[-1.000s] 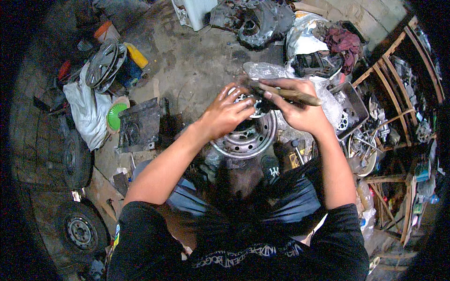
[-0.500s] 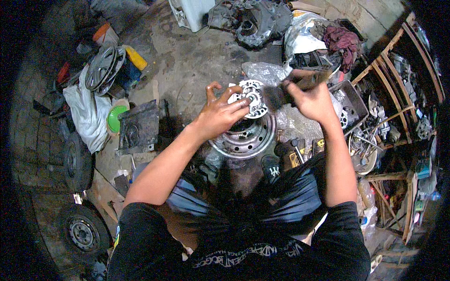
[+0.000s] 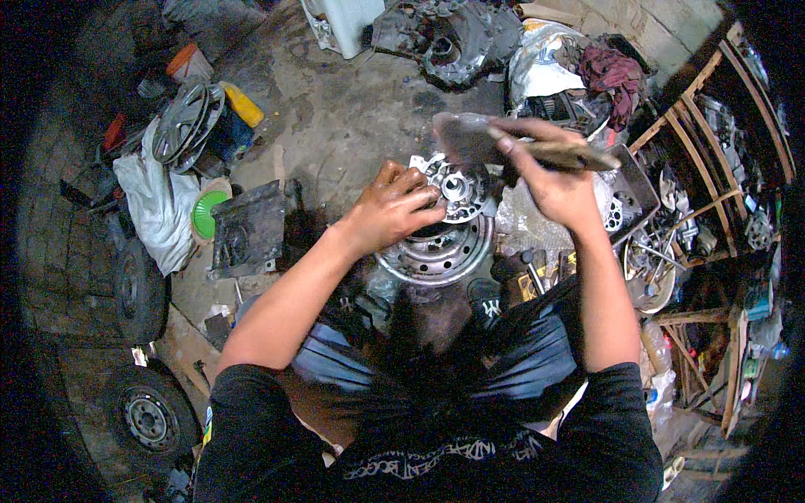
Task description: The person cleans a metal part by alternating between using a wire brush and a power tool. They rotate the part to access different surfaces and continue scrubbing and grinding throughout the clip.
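Observation:
My left hand (image 3: 394, 205) is closed on the left edge of a silvery round metal housing (image 3: 463, 197), which has openings and a round hub in its middle. Under the housing lies a steel wheel rim (image 3: 436, 261), partly covered by it. My right hand (image 3: 549, 183) grips a brush (image 3: 580, 156) with a pale wooden handle. The brush's dark head is smeared by motion and hovers just above the housing's far edge. Whether it touches the metal I cannot tell.
Bubble wrap (image 3: 528, 220) lies right of the rim, beside a grey tray of parts (image 3: 641, 180). A hammer (image 3: 533, 272) is near my right knee. A greasy gearbox casing (image 3: 449, 46) stands at the far side. Tyres (image 3: 149, 417) and hubcaps (image 3: 186, 126) are at left.
The brush head has swung away from the housing's right side to its far edge, and the handle now points right. The housing has turned and tilted; my left fingers have curled in.

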`<control>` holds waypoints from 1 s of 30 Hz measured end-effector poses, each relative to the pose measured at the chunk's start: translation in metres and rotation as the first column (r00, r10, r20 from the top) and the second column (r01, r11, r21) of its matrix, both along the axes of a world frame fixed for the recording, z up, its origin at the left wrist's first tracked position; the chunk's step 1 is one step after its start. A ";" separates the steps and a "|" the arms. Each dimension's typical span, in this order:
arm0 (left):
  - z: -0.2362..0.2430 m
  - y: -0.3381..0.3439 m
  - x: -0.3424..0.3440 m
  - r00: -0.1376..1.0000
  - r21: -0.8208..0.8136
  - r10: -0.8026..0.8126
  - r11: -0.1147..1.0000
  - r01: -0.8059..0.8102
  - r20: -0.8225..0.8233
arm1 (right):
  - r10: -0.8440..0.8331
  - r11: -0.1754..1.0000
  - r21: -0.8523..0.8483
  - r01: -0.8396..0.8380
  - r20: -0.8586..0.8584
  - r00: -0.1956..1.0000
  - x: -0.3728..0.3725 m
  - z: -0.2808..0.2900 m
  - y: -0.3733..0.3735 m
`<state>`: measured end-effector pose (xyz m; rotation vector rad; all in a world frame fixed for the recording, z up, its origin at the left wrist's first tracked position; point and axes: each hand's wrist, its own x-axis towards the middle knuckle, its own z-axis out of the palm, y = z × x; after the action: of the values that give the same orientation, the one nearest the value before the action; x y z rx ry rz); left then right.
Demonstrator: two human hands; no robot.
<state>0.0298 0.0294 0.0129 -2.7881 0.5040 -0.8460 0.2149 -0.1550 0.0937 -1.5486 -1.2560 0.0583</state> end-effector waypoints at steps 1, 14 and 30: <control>-0.003 0.000 -0.001 1.000 0.009 0.009 1.000 -0.009 -0.013 | 0.067 0.996 -0.053 -0.066 0.015 0.998 -0.004 -0.003 -0.001; -0.021 0.002 -0.002 0.989 0.018 -0.021 1.000 0.024 -0.150 | -0.005 1.000 0.000 0.005 0.069 0.998 -0.012 -0.019 0.011; -0.027 -0.006 -0.004 0.959 -0.100 -0.098 0.992 0.073 -0.265 | -0.081 0.990 -0.109 0.086 0.046 0.996 -0.006 -0.026 0.009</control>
<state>0.0260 0.0233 -0.0144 -3.0016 0.6486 -0.5151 0.2089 -0.1459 0.0681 -1.7045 -1.2360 0.0428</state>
